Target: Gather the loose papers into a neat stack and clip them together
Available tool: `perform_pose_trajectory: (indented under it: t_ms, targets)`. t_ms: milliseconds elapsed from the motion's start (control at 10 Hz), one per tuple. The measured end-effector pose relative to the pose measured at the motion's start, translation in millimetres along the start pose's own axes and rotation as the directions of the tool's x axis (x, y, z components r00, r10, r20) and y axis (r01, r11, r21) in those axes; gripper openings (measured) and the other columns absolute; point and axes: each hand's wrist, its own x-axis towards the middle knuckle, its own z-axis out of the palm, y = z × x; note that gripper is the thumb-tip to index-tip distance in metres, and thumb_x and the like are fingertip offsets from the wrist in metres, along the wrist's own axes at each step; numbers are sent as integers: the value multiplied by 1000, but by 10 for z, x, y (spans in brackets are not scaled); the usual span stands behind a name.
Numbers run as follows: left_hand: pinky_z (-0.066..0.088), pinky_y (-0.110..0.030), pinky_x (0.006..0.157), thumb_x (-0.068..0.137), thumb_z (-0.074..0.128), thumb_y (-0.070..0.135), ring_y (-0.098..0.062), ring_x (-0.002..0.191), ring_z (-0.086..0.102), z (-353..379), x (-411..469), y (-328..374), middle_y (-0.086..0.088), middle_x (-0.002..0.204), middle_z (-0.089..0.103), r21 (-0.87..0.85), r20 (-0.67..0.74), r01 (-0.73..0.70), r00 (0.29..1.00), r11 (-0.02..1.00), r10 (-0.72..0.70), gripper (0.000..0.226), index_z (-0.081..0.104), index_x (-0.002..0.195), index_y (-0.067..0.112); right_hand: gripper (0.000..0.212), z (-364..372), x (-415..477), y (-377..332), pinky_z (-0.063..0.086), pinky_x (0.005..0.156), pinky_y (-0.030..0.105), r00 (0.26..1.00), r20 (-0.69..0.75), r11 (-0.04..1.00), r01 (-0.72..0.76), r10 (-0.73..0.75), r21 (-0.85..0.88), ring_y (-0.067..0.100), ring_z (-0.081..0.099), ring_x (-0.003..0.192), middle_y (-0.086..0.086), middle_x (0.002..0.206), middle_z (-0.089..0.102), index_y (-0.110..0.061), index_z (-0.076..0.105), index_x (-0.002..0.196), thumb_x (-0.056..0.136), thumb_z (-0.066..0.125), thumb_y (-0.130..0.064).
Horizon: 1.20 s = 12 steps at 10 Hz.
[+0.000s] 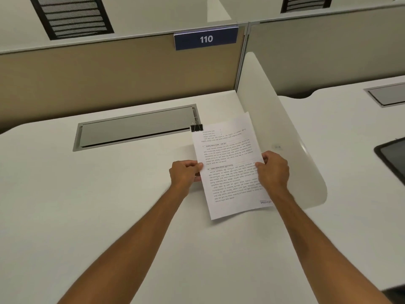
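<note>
A stack of white printed papers (230,163) is held just above the white desk (87,205), tilted slightly to the left. A black binder clip (196,127) grips the stack's top left corner, its wire handles standing up. My left hand (185,173) pinches the stack's left edge about halfway down. On the opposite edge, my right hand (274,170) holds the paper with the thumb on top. The sheets look aligned; how many there are I cannot tell.
A grey cable hatch (135,128) is set into the desk behind the papers. A white rounded divider panel (274,119) stands right of them. A beige partition with a blue "110" sign (206,38) closes the back. A dark screen (392,159) lies on the neighbouring desk.
</note>
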Motion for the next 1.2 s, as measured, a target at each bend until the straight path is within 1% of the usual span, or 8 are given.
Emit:
perform_pose_trajectory:
  t_ms: [100,200,300,500,700,900,1000,1200]
  targets:
    - [63,-29,60,83,77,1,-22,74,76,115,134,16,-13,99,75,52,-13,-6,1000,999,6,21,72,103,-5,8,76,93,49,46,62,24,999,-19,997,39,-40,-61,19,60,73,10,96,70,-4,67,98,91,63,-1]
    - [65,-38,72,83,79,4,-23,69,77,183,218,16,-11,95,77,136,-25,-5,1000,991,9,9,73,90,4,20,114,99,73,41,68,27,995,5,986,103,-103,-127,23,58,80,15,102,67,1,62,112,92,61,2]
    - [64,-32,65,82,79,4,-22,65,76,220,245,12,-8,89,76,177,-40,-2,999,984,9,12,70,79,11,23,150,100,113,39,67,27,988,47,966,155,-149,-206,30,64,88,18,104,66,2,60,116,93,60,1]
    - [61,-26,56,80,82,4,-18,58,75,211,269,-25,-5,81,74,214,-72,11,997,977,5,12,70,80,8,11,216,146,166,37,63,27,986,70,953,162,-149,-254,22,54,75,18,97,66,3,62,104,94,59,0]
    - [54,-20,45,81,80,1,-17,56,73,208,268,-41,-7,82,73,266,-95,-9,995,964,35,10,70,81,6,11,276,160,201,35,64,29,985,91,927,172,-150,-335,28,60,85,18,99,64,4,63,102,97,57,-4]
    - [63,-36,74,87,72,15,-25,72,75,125,251,-88,-5,76,76,425,-99,-125,978,896,183,11,73,76,17,16,283,132,201,37,64,30,980,101,876,199,-171,-440,28,59,95,16,105,64,1,63,108,95,58,-7]
    - [55,-32,83,94,61,27,-21,93,71,13,147,-106,-1,99,76,566,-48,-250,941,785,334,18,74,100,16,28,264,91,156,45,83,38,968,113,866,250,-223,-433,31,58,108,17,121,62,-3,62,121,99,55,-19]
    - [17,-39,123,102,45,47,-23,149,32,-412,-99,-122,-5,157,42,768,92,-419,821,485,564,56,44,149,17,51,248,-114,-137,28,115,48,895,197,867,439,-399,-237,32,40,141,15,153,43,-8,46,146,101,52,-33]
